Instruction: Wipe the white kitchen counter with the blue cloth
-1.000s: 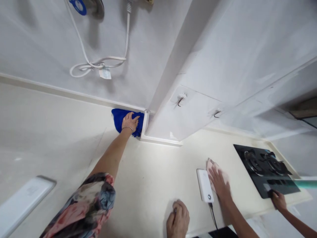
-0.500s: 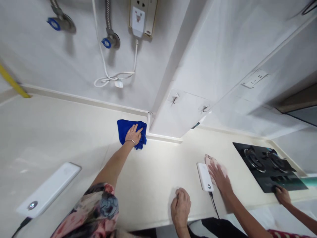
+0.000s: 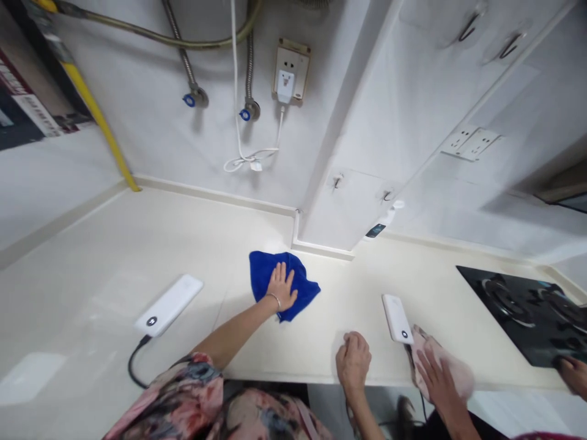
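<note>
My left hand point(image 3: 282, 289) lies flat on a blue cloth point(image 3: 262, 272), palm down and fingers spread, pressing it to the pale countertop point(image 3: 257, 360). The cloth is spread out with creased edges, just in front of the wall column's base. Near the counter's front edge my right hand point(image 3: 354, 362) rests closed on the surface, its fingers curled in and no object showing in it. A white power bank point(image 3: 170, 304) with a black cable lies left of my left arm.
A co-worker's hand point(image 3: 438, 382) is on a pink cloth point(image 3: 458, 366), right of my right hand. Beside it lies a second white power bank point(image 3: 397, 318). Their other hand point(image 3: 573, 371) is at the black gas hob point(image 3: 509, 305). A wall column point(image 3: 334, 211) juts out behind the blue cloth.
My left hand and the blue cloth have come away from the column's corner, nearer the front edge. The co-worker's hand and pink cloth have also moved toward the front edge. The view has shifted.
</note>
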A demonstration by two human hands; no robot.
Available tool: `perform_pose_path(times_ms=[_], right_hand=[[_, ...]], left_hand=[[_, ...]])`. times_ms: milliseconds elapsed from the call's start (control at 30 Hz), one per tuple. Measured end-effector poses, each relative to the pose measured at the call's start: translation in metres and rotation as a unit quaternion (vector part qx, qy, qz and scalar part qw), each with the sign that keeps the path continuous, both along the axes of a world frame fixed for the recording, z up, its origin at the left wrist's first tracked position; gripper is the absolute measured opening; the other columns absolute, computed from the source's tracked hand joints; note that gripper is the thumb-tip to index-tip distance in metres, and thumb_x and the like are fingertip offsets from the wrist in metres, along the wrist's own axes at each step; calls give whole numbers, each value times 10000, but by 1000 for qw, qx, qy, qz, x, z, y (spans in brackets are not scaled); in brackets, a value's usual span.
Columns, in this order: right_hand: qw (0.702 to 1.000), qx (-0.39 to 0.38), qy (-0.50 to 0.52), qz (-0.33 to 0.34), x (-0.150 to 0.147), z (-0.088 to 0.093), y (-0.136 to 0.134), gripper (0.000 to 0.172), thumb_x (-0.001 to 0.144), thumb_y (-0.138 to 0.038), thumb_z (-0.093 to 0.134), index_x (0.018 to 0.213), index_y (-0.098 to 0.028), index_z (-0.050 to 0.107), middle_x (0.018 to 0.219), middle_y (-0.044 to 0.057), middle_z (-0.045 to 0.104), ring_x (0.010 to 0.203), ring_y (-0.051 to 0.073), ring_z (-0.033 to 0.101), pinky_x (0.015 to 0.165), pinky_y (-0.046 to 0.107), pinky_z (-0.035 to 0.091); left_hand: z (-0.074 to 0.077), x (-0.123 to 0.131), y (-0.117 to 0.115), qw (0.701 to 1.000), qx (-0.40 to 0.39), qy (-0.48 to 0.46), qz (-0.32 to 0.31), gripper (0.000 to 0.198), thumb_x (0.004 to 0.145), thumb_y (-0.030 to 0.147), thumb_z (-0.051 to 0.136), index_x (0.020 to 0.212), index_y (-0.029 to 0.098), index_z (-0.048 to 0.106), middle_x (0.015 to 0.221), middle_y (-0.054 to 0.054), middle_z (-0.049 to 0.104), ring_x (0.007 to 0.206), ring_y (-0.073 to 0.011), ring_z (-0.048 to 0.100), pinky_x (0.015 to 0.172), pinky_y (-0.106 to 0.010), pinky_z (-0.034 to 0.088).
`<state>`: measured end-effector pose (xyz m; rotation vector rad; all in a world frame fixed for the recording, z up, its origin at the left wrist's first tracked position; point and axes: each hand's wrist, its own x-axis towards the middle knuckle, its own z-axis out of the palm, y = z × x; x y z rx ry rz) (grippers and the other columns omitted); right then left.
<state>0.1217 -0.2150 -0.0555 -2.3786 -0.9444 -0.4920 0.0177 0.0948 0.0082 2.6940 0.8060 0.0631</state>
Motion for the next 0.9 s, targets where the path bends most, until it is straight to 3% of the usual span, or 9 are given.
perform_pose_path(times_ms=[167,233,300,367,533,700,900], right_hand=[[1000,-13,-19,-6,-9,8,1,202,850,-155,446,987,-203,587,1097,138,633,1032,323,574,822,421,413],[999,-18,-29,-2,-11,9,1,201,870,-162,444,1008,-193,586,1112,141,628,1047,316,564,836,409,409],[999,-15,-33,6,-11,10,1,204,876,-162,445,1018,-190,589,1118,141,625,1048,310,559,842,400,407],[999,-6,-30,10,-11,11,0,202,872,-156,448,1009,-192,592,1113,137,623,1040,302,560,847,395,407],[999,12,-29,13,-9,15,0,205,855,-131,440,972,-193,596,1071,127,619,1009,288,564,859,395,419],[999,11,-26,28,-7,16,-4,183,875,-158,443,972,-192,594,1047,120,616,987,288,575,884,410,437],[999,33,1,32,-4,11,-8,154,852,-210,495,944,-221,618,1031,129,637,959,323,603,861,472,470]], left_hand=[[-17,-16,-92,996,-28,-28,-85,845,945,503,516,1617,40,299,1700,-278,-13,1546,-472,-154,1269,-651,26],[-24,-21,-119,993,-30,-51,-103,841,945,514,523,1619,59,309,1702,-268,-30,1546,-472,-156,1266,-664,33],[-29,-26,-131,990,-34,-72,-116,828,951,523,532,1625,93,313,1709,-244,-46,1559,-459,-133,1272,-654,60],[-29,-31,-128,987,-40,-87,-129,798,961,521,541,1631,149,320,1721,-203,-51,1580,-430,-80,1284,-619,103],[-26,-32,-73,984,-29,-121,-124,652,982,455,553,1595,280,413,1750,-96,49,1603,-352,80,1296,-545,191],[-21,-22,7,995,3,-102,-3,620,995,445,520,1581,259,446,1740,-106,143,1600,-352,112,1297,-532,203],[-7,-9,87,991,9,-57,121,652,1001,472,455,1605,233,406,1747,-85,121,1607,-340,57,1314,-493,128]])
